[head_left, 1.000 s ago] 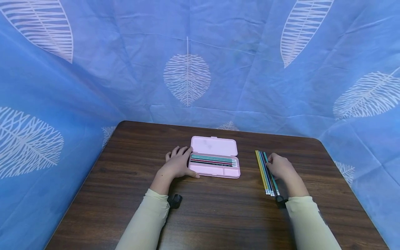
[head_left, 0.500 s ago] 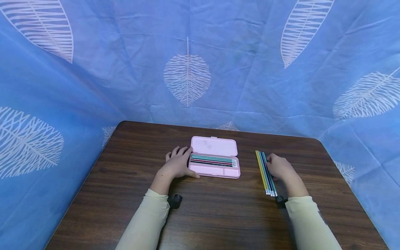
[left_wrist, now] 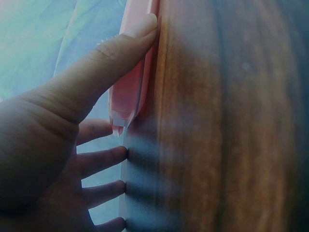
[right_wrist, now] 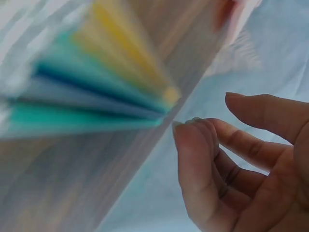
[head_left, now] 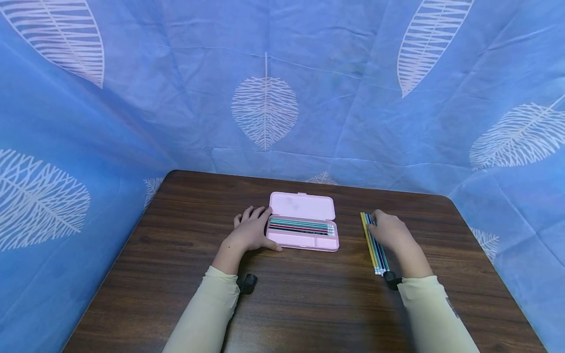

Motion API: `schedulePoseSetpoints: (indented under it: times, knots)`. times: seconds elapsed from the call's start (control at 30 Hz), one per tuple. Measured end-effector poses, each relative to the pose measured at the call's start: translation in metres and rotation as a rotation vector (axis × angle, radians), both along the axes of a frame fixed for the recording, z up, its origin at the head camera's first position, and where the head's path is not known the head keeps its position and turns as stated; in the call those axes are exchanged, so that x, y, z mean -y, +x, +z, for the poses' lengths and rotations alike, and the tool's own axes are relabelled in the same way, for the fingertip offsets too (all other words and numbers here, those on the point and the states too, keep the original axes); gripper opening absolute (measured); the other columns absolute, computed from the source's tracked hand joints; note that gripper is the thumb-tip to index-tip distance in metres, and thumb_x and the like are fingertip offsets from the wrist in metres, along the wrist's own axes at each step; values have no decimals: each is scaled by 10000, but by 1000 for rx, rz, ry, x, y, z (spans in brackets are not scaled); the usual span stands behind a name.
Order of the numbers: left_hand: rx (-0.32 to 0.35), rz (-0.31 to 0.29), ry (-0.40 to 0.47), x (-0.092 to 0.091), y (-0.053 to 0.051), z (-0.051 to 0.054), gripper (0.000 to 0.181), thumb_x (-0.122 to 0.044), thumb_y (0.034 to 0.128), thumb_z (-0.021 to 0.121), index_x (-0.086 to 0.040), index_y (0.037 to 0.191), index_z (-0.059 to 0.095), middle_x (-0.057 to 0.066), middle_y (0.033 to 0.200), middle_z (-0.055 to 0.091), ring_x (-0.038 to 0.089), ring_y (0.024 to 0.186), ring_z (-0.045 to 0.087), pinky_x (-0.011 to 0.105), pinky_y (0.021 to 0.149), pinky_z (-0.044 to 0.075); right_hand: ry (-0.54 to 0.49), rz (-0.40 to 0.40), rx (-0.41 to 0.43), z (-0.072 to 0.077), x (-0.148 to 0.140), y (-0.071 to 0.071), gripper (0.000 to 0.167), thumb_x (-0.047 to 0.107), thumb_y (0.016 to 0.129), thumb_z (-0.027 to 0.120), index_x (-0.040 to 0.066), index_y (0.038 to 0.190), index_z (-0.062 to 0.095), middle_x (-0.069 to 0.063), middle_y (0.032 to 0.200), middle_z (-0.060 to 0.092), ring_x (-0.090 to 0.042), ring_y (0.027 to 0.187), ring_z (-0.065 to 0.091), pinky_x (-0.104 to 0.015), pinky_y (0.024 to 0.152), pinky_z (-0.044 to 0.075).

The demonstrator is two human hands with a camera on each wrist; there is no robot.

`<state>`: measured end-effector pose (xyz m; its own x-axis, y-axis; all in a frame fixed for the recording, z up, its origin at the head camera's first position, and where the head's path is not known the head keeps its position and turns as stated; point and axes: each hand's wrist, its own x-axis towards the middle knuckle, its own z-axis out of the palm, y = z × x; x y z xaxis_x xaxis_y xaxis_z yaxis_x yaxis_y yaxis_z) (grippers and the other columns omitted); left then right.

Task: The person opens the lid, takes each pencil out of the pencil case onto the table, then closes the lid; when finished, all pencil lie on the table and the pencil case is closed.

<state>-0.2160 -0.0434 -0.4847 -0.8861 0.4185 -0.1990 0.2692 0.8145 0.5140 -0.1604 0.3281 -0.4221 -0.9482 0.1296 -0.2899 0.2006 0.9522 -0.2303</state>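
An open pink pencil case (head_left: 304, 246) lies with its lid folded back, holding several green, dark and red pencils (head_left: 302, 226) in its rear compartment. My left hand (head_left: 248, 236) rests at its left end, fingers spread on the table, thumb (left_wrist: 140, 36) against the front side. A row of yellow, green and dark blue pencils (head_left: 373, 250) lies on the table to the right. Over their far part is my right hand (head_left: 394, 234); in the right wrist view, its fingers bend loosely beside the pencils (right_wrist: 106, 77), thumb apart, nothing held.
The brown wooden table (head_left: 309, 304) has its far edge against a blue cloth (head_left: 335, 113) printed with white leaves. Black wrist cameras sit under both sleeves' cuffs.
The rightmost green pencil has swung leftward against the others, closing the row. My right hand has then moved slightly left over the pencils. My left hand and the case have stayed put.
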Motion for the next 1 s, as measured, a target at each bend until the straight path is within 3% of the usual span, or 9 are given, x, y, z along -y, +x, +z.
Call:
schedulePoseSetpoints:
  times: [0.17, 0.27, 0.4, 0.67, 1.0]
  knots:
    - [-1, 0, -10, 0, 0, -1, 1233, -612, 758, 922, -187, 1716, 274, 119, 1774, 293, 437, 1666, 159, 716, 1292, 164, 28, 53, -79, 7, 33, -7, 450, 232, 1076, 600, -102, 1376, 577, -275, 1066, 739, -273, 773, 653, -467, 726, 576]
    - [-4, -2, -14, 1, -1, -1, 1228, -614, 755, 923, -189, 1713, 284, 122, 1772, 295, 433, 1666, 161, 711, 1294, 167, 27, 94, -112, 6, 53, -12, 430, 240, 1069, 626, -85, 1350, 615, -192, 950, 749, -238, 740, 641, -458, 726, 566]
    - [-4, -3, -15, 1, -1, 0, 1222, -609, 757, 924, -189, 1711, 288, 123, 1771, 296, 434, 1666, 161, 711, 1293, 168, 0, 137, -141, 3, 76, -18, 389, 230, 1048, 668, -64, 1303, 656, -167, 980, 752, -232, 778, 659, -443, 736, 572]
    - [-5, -1, -11, 1, -1, -1, 1223, -606, 760, 923, -180, 1712, 285, 122, 1768, 306, 435, 1665, 164, 709, 1294, 170, -6, 250, -145, -12, 120, -30, 273, 200, 994, 726, 17, 1197, 730, -130, 1008, 739, -238, 839, 649, -455, 828, 578]
    - [-1, -5, -25, 0, -1, 0, 1216, -623, 762, 915, -181, 1709, 293, 122, 1766, 312, 436, 1662, 173, 720, 1290, 175, 0, 328, -136, -26, 145, -39, 70, 140, 970, 743, 74, 977, 720, -63, 872, 671, -209, 762, 566, -411, 783, 520]
